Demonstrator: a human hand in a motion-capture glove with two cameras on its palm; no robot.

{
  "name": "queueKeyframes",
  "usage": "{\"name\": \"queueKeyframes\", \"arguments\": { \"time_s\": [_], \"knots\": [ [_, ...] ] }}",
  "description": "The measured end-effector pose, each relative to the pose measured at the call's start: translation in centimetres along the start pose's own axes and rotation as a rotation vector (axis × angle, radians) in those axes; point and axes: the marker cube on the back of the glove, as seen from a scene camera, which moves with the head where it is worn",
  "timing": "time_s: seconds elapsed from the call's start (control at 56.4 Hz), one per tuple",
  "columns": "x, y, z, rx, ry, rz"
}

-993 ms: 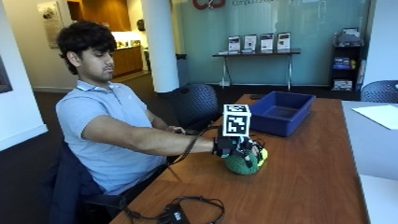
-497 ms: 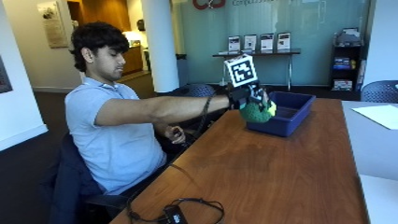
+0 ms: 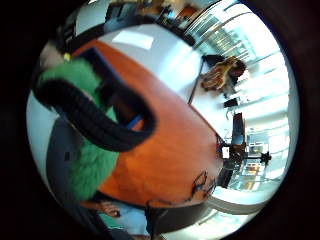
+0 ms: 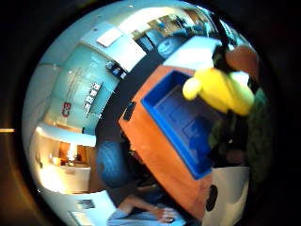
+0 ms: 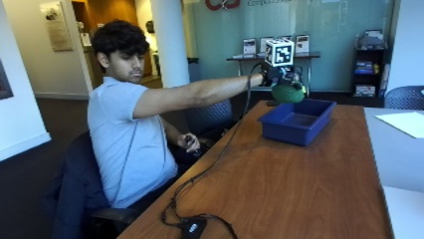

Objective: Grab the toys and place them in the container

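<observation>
— Where is the fuzzy green and yellow plush toy (image 5: 289, 92) sitting relative to the blue rectangular plastic container (image 5: 297, 120)?

— It is hanging in the air above the container's near end, clear of the rim. The fingers of the black-gloved right hand (image 5: 277, 75) are curling round it, gripping it from above.

— So which way is the drop lying?

— Straight down, I judge; the open bin on the wooden table (image 5: 285, 189) is lying directly below the palm.

Right arm outstretched, hands (image 5: 277, 78) raised, clenched.
</observation>
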Motion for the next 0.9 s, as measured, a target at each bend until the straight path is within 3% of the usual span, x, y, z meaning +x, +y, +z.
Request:
{"name": "queueKeyframes", "arguments": {
  "time_s": [0.089,0.372,0.692,0.904],
  "knots": [
    [-0.1,-0.3,1.8,-0.112,-0.07,0.017],
    [2.5,1.9,2.6,-0.043,0.099,-0.065],
    [8.7,9.6,2.5,-0.029,0.016,-0.156],
    [15.2,13.3,4.7,-0.064,0.029,-0.107]
  ]
}}
